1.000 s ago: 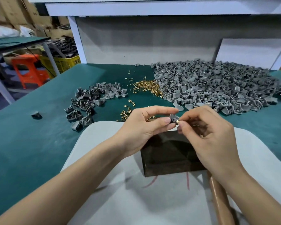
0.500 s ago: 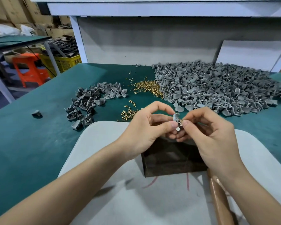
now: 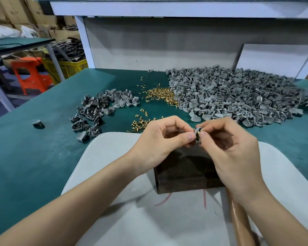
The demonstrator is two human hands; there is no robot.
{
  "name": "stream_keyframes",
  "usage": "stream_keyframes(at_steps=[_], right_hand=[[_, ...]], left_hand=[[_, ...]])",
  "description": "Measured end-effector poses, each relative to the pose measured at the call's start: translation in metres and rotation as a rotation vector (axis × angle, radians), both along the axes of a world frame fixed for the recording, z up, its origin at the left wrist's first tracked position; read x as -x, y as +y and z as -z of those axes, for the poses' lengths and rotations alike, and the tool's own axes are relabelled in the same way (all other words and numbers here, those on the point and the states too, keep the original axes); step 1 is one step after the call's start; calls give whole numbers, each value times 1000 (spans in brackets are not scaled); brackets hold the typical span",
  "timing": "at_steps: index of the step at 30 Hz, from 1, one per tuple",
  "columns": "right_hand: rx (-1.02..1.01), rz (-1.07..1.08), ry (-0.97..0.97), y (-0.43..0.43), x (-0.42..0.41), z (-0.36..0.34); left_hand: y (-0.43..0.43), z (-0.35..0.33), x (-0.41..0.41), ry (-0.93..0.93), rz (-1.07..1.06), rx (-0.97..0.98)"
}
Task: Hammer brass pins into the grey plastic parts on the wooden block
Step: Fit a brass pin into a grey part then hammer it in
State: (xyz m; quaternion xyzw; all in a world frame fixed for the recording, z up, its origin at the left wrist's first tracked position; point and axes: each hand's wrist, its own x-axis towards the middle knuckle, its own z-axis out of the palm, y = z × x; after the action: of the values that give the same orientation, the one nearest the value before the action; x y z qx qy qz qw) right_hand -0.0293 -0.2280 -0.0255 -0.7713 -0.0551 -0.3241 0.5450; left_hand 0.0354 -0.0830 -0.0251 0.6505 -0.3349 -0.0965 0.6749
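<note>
Grey plastic part, small and curved, held above the dark, glossy wooden block. Our left hand pinches it, thumb and forefinger curled; our right hand pinches a brass pin against it. Behind we see a small grey heap, scattered shiny brass pins, then a large heap on the green mat.

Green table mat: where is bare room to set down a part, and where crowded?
Free: the green table mat left of the small pile of grey plastic parts, around the lone grey part; the pale board before the dark wooden block. Crowded: large grey heap, scattered brass pins.
</note>
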Motion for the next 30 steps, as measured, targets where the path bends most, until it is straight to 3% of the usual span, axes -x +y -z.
stream_keyframes(at_steps=[5,13,22,25,30], right_hand=[[-102,25,10,-1,-2,-3],[-195,-6,77,-4,-2,-3],[-450,-231,181,-6,-2,-6],[-373,-212,166,-4,-1,-6],[-302,-186,137,-1,1,-8]], left_hand=[[-3,5,4,-85,11,20],[-4,10,9,-379,-172,-72],[-3,8,11,-579,-262,-58],[-4,8,12,-428,-283,32],[-6,2,14,-28,-90,261]])
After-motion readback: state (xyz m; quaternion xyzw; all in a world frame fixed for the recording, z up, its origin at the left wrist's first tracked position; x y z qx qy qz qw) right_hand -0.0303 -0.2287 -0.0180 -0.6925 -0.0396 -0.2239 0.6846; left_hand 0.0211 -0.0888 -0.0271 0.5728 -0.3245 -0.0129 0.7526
